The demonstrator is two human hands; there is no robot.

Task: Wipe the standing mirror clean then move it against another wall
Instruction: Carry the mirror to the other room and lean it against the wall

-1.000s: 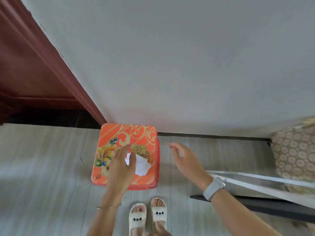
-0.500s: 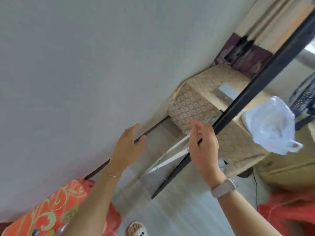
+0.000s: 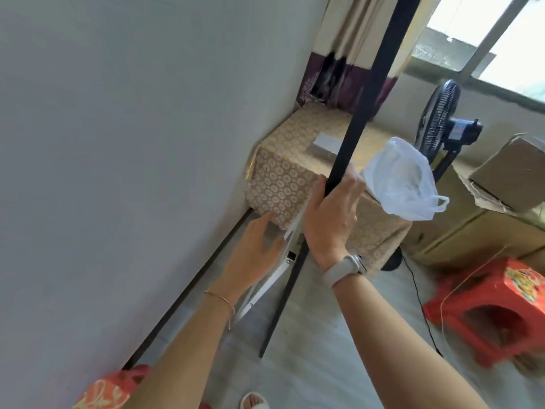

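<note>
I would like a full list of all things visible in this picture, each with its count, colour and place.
mirror frame: one, black, edge-on, centre
support leg: one, white, behind the frame, near the wall
covered table: one, beige patterned cloth, against the wall
grey box: one, on the table
plastic bag: one, white, right of the frame
fan: one, black, under the window
cardboard boxes: brown, right
stools: two, orange-red, right and bottom left
curtain: beige and purple, corner
left hand: open, near the support leg
right hand: fingers on the frame

Covered box [image 3: 283,184] blocks ahead (open floor [image 3: 339,335] rightward).
</note>
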